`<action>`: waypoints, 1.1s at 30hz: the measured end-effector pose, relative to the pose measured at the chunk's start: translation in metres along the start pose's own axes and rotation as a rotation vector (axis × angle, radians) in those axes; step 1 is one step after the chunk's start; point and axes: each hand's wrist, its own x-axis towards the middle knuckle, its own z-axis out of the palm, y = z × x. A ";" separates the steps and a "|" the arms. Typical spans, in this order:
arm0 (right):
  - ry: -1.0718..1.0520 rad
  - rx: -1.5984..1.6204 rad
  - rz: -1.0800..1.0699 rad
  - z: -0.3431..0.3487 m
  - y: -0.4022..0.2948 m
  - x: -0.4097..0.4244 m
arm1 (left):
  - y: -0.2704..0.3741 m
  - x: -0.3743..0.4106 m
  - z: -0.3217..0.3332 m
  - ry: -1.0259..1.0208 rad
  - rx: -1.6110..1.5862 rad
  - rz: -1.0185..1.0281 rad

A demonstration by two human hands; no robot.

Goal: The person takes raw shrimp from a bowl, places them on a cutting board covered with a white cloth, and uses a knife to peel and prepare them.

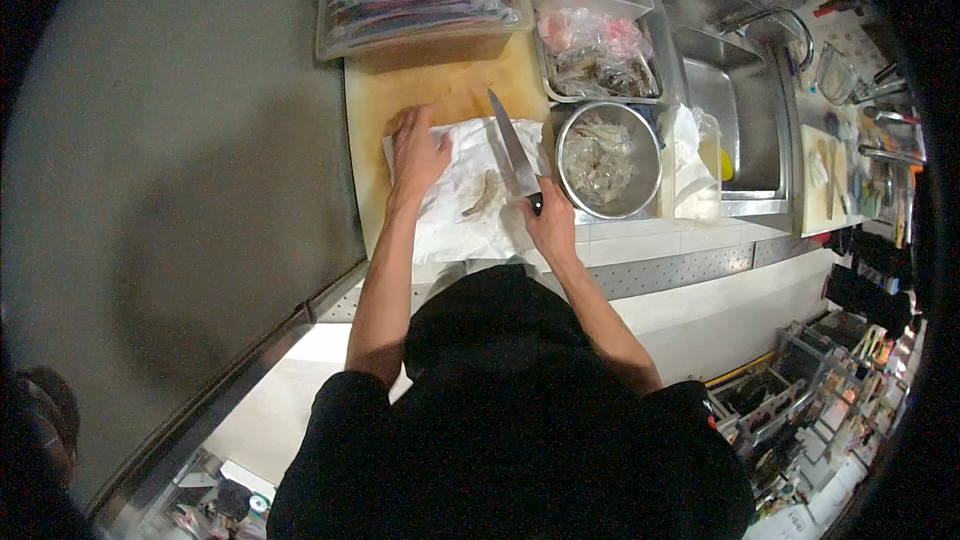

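Observation:
My right hand [553, 219] grips the black handle of a kitchen knife [513, 141], its long blade pointing away from me over the paper's right part. My left hand [420, 154] rests at the left edge of a crumpled white paper sheet [450, 229], its fingers partly bent; I see nothing in it. One raw shrimp [481, 193] lies on the sheet between my hands. Under the sheet is a yellowish cutting board [442, 86]. A steel bowl [609, 157] right of the knife holds more shrimp-like pieces.
A plastic tub [427, 41] of long, bagged fish stands at the board's far end. Beyond the bowl are a tray [604, 99] of bagged seafood and a container [637, 4] with pink meat-like pieces. Farther right are a plastic container [709, 165] and a sink [750, 120]. A wall borders the left.

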 end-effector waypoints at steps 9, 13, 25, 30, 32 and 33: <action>-0.180 0.143 0.291 -0.056 0.003 -0.061 | -0.004 0.076 0.031 -0.281 0.243 0.036; -0.147 0.166 0.260 -0.067 0.006 -0.077 | 0.012 0.092 0.017 -0.140 0.319 0.256; -0.270 0.196 0.405 -0.075 0.007 -0.061 | 0.059 -0.033 0.048 -0.220 0.152 0.032; -0.214 0.175 0.291 -0.075 0.013 -0.057 | 0.052 -0.034 0.039 -0.344 0.123 0.100; -0.151 0.178 0.203 -0.073 0.013 -0.059 | 0.052 -0.041 0.038 -0.275 0.124 0.201; -0.126 0.144 0.121 -0.071 0.013 -0.061 | 0.053 -0.045 0.038 -0.259 0.135 0.231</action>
